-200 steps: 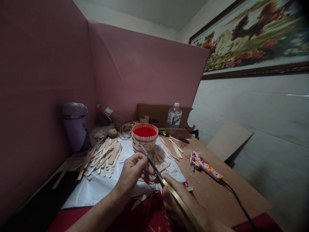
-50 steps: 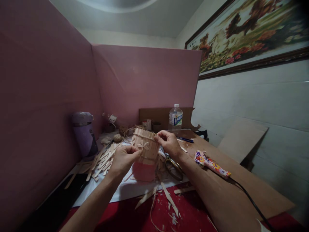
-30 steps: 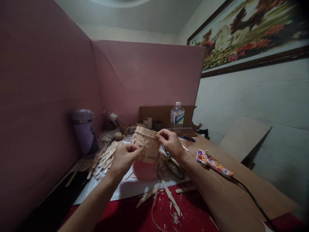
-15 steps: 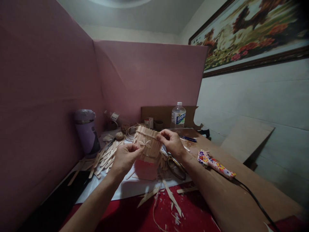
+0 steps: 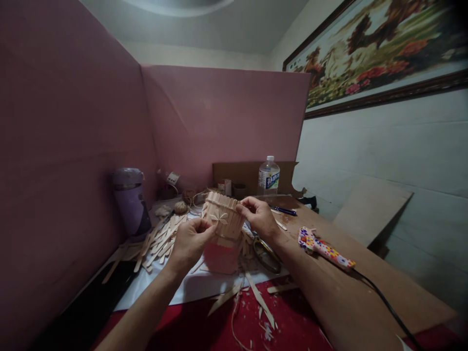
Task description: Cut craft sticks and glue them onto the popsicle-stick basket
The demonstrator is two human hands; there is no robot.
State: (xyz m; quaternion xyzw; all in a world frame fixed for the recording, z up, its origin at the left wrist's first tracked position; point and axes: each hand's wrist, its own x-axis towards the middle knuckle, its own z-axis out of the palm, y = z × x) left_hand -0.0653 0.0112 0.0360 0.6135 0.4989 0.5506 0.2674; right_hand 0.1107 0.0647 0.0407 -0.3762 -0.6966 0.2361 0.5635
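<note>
A round pot made of upright wooden craft sticks (image 5: 231, 225) is held up in front of me, slightly tilted. Twine bands run around it near the top and bottom, and a pale flower of thin pointed petals (image 5: 218, 217) sits on its side. My left hand (image 5: 192, 240) is closed at the pot's left side, thumb and finger pinched just below the flower. My right hand (image 5: 260, 218) grips the upper right rim between thumb and fingers. A pinkish-red block (image 5: 219, 256) shows beneath the pot.
Loose craft sticks (image 5: 166, 239) are heaped at left by a purple tumbler (image 5: 132, 202). Scissors (image 5: 266, 256) lie beneath my right wrist. A flower-patterned glue gun (image 5: 325, 248) with a cord, a blue pen (image 5: 285, 210) and a plastic bottle (image 5: 269, 176) stand or lie right. Cut sticks litter the red cloth (image 5: 197, 326).
Both hands keep their grip on the pot, which stays almost where it was. The whole view has shifted very slightly.
</note>
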